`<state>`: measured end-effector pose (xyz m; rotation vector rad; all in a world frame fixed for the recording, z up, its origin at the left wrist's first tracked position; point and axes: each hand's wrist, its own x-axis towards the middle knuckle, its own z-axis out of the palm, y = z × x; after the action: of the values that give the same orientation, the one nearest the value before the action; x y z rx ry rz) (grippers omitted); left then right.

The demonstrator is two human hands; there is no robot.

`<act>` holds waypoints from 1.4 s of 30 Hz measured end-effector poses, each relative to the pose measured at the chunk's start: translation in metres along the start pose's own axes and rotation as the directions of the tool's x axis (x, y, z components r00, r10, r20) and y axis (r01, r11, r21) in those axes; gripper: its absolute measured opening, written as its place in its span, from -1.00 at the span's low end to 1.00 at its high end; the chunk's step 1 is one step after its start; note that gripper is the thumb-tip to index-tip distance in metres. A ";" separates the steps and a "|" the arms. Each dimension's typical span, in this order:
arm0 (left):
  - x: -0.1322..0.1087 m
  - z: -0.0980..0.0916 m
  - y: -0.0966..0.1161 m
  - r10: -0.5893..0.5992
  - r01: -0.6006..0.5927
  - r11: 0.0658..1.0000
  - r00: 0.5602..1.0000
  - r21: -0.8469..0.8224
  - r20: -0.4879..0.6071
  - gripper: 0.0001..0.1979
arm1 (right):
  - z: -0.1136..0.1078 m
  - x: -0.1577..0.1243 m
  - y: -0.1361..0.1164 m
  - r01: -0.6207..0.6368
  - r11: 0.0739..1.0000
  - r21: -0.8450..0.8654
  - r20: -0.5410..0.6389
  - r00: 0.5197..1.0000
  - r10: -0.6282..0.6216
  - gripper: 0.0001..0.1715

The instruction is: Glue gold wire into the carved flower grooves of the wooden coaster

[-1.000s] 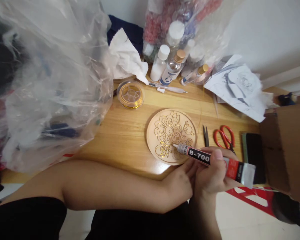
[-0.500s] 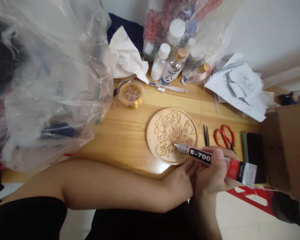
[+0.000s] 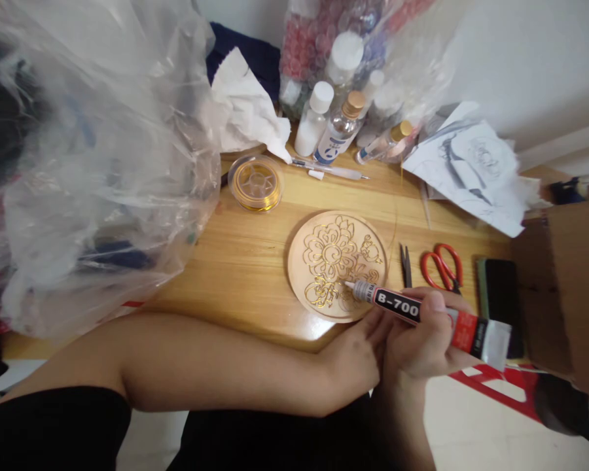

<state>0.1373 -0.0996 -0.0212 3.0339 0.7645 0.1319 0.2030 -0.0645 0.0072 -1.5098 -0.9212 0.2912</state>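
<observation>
A round wooden disc (image 3: 304, 271) with a gold-wire flower pattern lies on the wooden table (image 3: 245, 261). My right hand (image 3: 422, 340) is wrapped round a black and red B-7000 glue tube (image 3: 422, 314), whose nozzle tip touches the disc's lower middle. My left hand (image 3: 356, 356) rests at the table's near edge just below the disc, fingers curled against my right hand; whether it holds anything is hidden.
A spool of gold wire (image 3: 256, 183) sits left of the disc. Behind stand bottles (image 3: 341, 127), a white pen tool (image 3: 328, 170) and crumpled tissue (image 3: 245, 111). Tweezers (image 3: 405, 265), red scissors (image 3: 442, 268) and a phone (image 3: 500, 294) lie right. A big plastic bag (image 3: 103, 150) fills the left.
The glue tube and my right hand have slid slightly to the right across the disc. My left hand has stayed in place.
</observation>
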 end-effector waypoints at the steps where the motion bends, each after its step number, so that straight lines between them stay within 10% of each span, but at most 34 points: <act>1: 0.000 0.000 -0.001 0.016 -0.016 1.000 1.000 -0.002 0.001 -0.53 | 0.000 0.000 -0.001 -0.010 1.000 0.012 -0.012 1.000 0.010 -0.83; 27: -0.001 -0.001 -0.002 0.030 -0.030 1.000 1.000 0.000 0.002 -0.51 | 0.006 0.009 -0.001 -0.097 0.986 0.136 -0.137 0.984 0.116 -0.81; 33: -0.004 -0.006 -0.007 -0.008 0.013 0.997 0.998 0.077 -0.060 -0.53 | -0.009 0.043 0.015 -0.514 0.725 0.458 0.107 0.842 0.529 -0.80; 42: -0.004 -0.007 -0.006 -0.016 0.034 0.988 0.992 0.148 -0.123 -0.57 | -0.028 0.053 0.028 -0.623 0.443 0.644 0.427 0.774 0.468 -0.74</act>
<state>0.1306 -0.0959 -0.0149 3.1809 0.8580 0.2729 0.2657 -0.0453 0.0040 -0.9110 -0.2899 1.1869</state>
